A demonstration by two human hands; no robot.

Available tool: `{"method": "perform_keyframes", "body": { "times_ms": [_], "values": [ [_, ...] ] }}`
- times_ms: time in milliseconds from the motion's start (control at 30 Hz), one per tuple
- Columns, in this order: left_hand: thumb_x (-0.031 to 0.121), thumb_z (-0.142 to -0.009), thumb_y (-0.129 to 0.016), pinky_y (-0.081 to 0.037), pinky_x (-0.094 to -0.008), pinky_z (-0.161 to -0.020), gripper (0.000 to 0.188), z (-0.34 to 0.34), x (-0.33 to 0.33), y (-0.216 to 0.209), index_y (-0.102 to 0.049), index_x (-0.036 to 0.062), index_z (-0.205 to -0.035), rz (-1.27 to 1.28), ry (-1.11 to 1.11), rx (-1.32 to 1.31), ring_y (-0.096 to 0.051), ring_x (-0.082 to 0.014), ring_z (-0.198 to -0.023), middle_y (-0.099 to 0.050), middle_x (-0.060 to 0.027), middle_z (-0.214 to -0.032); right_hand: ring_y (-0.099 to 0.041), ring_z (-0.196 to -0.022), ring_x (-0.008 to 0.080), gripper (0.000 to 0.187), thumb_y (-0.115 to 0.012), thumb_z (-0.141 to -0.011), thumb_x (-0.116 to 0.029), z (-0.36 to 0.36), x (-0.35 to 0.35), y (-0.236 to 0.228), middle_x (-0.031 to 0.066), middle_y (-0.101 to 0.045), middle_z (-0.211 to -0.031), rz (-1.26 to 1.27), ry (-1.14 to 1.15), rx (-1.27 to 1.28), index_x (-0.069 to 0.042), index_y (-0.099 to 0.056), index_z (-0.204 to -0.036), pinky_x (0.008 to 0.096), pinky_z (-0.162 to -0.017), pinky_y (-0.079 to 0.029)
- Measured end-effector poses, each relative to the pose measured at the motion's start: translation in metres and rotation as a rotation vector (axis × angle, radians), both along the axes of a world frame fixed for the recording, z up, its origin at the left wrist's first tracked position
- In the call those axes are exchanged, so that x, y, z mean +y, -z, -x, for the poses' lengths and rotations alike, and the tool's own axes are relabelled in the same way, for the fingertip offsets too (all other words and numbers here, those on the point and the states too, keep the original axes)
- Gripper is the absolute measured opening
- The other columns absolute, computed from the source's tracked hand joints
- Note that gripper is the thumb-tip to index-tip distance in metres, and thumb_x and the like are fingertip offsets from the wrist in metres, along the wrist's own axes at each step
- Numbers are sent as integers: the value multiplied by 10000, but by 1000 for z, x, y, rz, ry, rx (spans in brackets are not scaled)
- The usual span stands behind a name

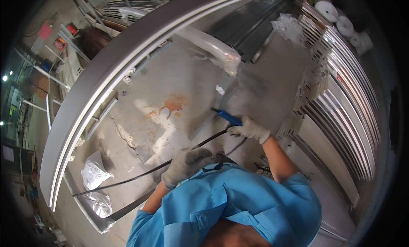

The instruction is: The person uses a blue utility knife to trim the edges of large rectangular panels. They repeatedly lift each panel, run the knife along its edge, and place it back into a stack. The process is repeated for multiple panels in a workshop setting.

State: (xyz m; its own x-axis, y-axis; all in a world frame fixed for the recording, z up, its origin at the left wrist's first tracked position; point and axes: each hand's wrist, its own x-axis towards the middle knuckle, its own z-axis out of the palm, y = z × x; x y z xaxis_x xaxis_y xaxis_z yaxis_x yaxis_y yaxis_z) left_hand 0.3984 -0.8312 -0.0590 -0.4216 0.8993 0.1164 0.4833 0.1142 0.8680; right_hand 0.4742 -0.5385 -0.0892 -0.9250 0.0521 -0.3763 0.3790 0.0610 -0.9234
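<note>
My right hand [251, 131], in a pale work glove, is closed round a blue tool [230, 118] with a thin dark tip pointing up and left. A long, thin black strip [136, 176] runs from the lower left, past my left hand, up to the fingers of my right hand. My gloved left hand [182, 167] is closed on the strip close to my body; its fingertips are partly hidden. A short dark length [237, 148] hangs below my right hand, and I cannot tell whether it belongs to the strip or the tool.
A long grey profile [91, 83] with white edges arches across the left. Stacked metal profiles [341, 106] line the right side. A plastic-wrapped bundle [213, 47] and dark panels [247, 27] lie ahead. Plastic bags [94, 172] sit on the stained concrete floor [140, 119].
</note>
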Motion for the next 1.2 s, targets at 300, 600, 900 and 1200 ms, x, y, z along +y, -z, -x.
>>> {"method": "perform_keyframes", "body": {
  "times_ms": [300,600,900,1200],
  "values": [
    [42,-816,-781,-528,-294,-638,922,27,137,-19,-266,101,-1578,83,-192,-195,-690,-153,-676,-718,-102,-910,-645,-739,125,215,-777,-866,-133,23,62,-6,40,-683,-812,-50,-96,181,-25,-678,-1024,278,-694,-522],
    [-65,-821,-691,-484,-253,-637,256,152,181,-28,-697,-2,-1069,91,-431,185,-662,-118,-722,-687,-72,-847,-658,-763,109,299,-814,-805,-119,80,190,2,24,-701,-835,165,-74,17,-37,-704,-1071,268,-697,-517],
    [46,-827,-731,-425,-284,-558,240,258,269,-63,-706,-3,-1061,264,-337,-151,-568,-129,-597,-663,-80,-720,-664,-781,119,293,-815,-765,-38,130,338,-38,38,-702,-875,-207,159,-60,-13,-698,-1034,273,-729,-540],
    [201,-873,-716,-493,-389,-653,330,262,439,-46,-677,36,-1157,154,-155,-126,-668,-306,-704,-658,-184,-807,-619,-686,117,148,-772,-832,-88,236,403,-73,51,-691,-771,-263,31,354,-33,-724,-960,284,-651,-491]
  ]
}}
